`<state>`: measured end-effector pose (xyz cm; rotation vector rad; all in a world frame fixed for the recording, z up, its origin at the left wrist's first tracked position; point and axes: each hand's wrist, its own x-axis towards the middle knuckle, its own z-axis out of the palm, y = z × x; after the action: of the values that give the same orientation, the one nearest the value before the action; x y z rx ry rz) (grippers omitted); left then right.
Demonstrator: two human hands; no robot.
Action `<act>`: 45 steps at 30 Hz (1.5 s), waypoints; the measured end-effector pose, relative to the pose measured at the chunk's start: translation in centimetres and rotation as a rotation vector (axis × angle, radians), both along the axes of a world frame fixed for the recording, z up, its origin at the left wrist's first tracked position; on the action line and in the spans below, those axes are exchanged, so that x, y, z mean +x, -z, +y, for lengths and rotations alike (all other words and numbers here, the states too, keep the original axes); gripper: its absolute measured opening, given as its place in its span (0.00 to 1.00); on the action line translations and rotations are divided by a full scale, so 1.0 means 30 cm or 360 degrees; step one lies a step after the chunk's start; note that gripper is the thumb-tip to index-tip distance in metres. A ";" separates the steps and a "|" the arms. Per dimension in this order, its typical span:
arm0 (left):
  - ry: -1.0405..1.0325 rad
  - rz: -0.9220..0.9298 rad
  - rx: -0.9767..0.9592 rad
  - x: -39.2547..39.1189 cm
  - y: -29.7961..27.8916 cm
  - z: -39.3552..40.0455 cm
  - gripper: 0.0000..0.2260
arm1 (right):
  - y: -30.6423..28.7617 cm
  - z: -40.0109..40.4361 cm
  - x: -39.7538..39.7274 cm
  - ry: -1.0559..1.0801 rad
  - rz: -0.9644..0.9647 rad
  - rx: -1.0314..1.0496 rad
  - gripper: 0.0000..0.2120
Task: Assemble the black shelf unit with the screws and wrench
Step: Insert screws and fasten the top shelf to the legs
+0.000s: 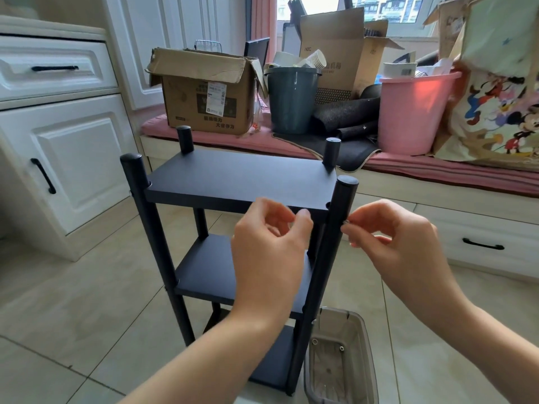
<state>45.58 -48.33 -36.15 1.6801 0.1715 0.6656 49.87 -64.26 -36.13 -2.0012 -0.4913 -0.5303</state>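
The black shelf unit (233, 176) stands upright on the tiled floor, three boards between round black posts. My right hand (390, 243) pinches a small silver screw (346, 222) against the outer side of the near right post (335, 228), just below the top board. My left hand (271, 243) hovers in front of the top board's front edge, fingers curled, thumb and fingertips close together; I cannot see anything in it. No wrench is visible.
A translucent plastic tray (341, 360) with a few small metal parts lies on the floor by the unit's right foot. White cabinets (58, 158) stand to the left. Behind, a pink-cushioned bench (423, 167) carries cardboard boxes, a grey bucket and a pink bucket.
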 end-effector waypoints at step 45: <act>0.0452 0.0253 -0.1039 0.151 0.060 -0.120 0.12 | -0.001 0.023 0.008 -0.0032 0.0351 0.0371 0.05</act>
<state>50.10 -51.92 -37.94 1.0936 0.2287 0.2198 50.11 -63.59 -36.09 -1.8025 -0.2991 -0.3328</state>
